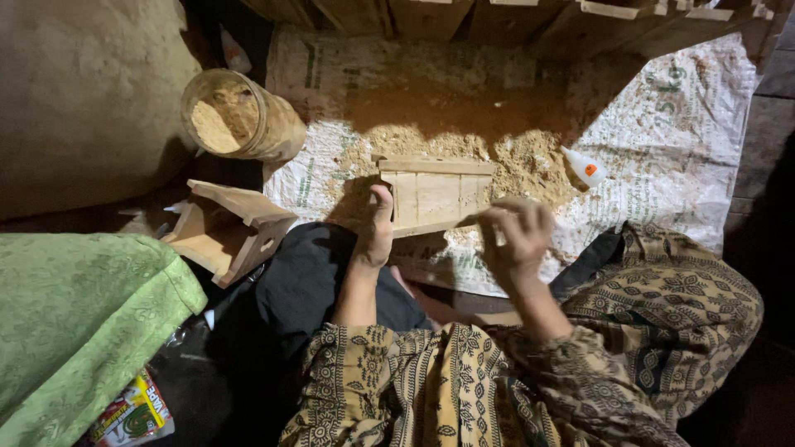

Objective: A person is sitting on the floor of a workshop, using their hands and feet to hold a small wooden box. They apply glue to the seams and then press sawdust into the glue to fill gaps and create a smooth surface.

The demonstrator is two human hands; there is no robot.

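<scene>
Left hand [377,232] clamped on the left end of a small wooden box [436,194], thumb up its face. Right hand [515,236] blurred at the box's lower right corner, fingers curled; grip there impossible to tell. Box resting on a printed sack [662,141], backed by a heap of sawdust [522,165]. Small glue bottle [583,166] just right of the heap. Jar of sawdust [240,116] lying upper left, another wooden box [228,228] close on the left, green cloth [74,314] beyond. Wooden crates [497,16] walling the far edge; open sack to the right.
</scene>
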